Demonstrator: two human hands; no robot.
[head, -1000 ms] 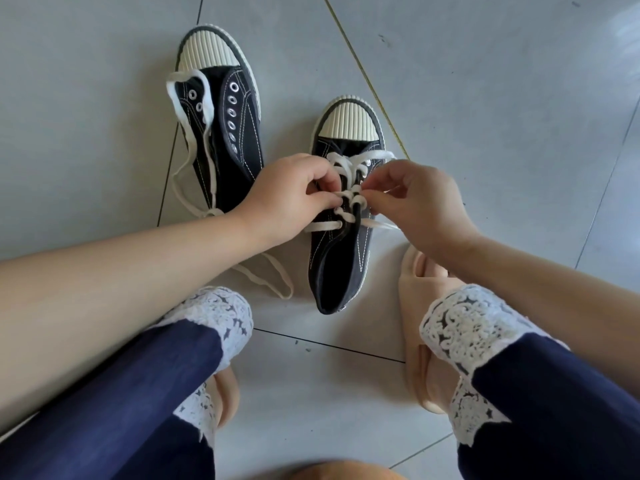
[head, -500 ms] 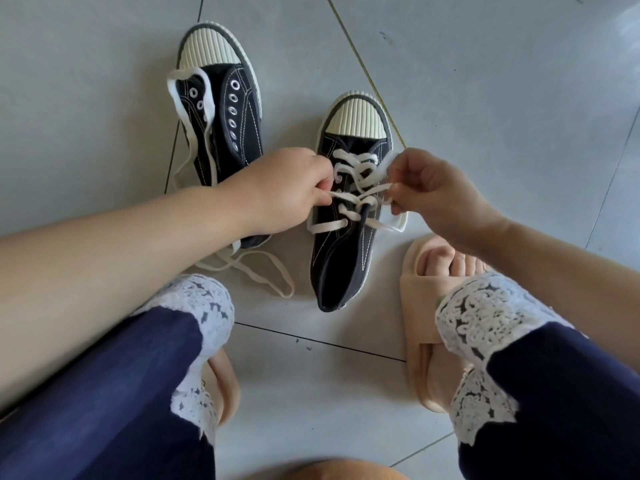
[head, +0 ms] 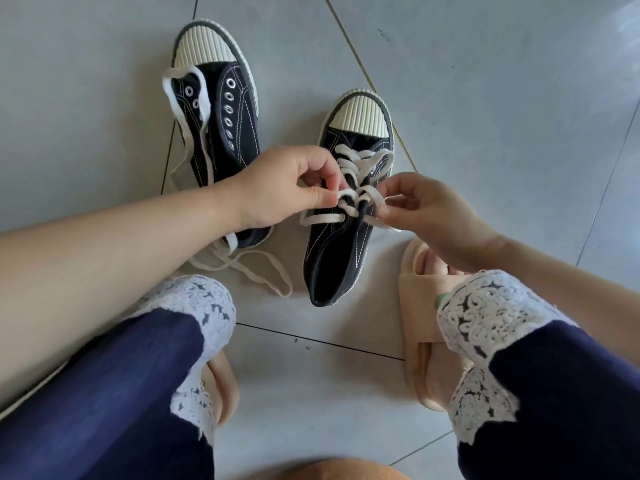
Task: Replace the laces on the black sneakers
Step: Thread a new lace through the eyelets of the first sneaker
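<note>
Fingers of the left hand pinch a loop of the white lace over the middle of the laced sneaker; the right hand pinches the lace's other side. Left of that sneaker lies the second sneaker, unlaced, with a loose lace draped over it and trailing onto the floor tiles.

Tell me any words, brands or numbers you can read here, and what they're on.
None readable.
The laced sneaker, the unlaced sneaker and the slippers show no lettering.
A tiny pale mark at the laced sneaker's heel is too small to read.
</note>
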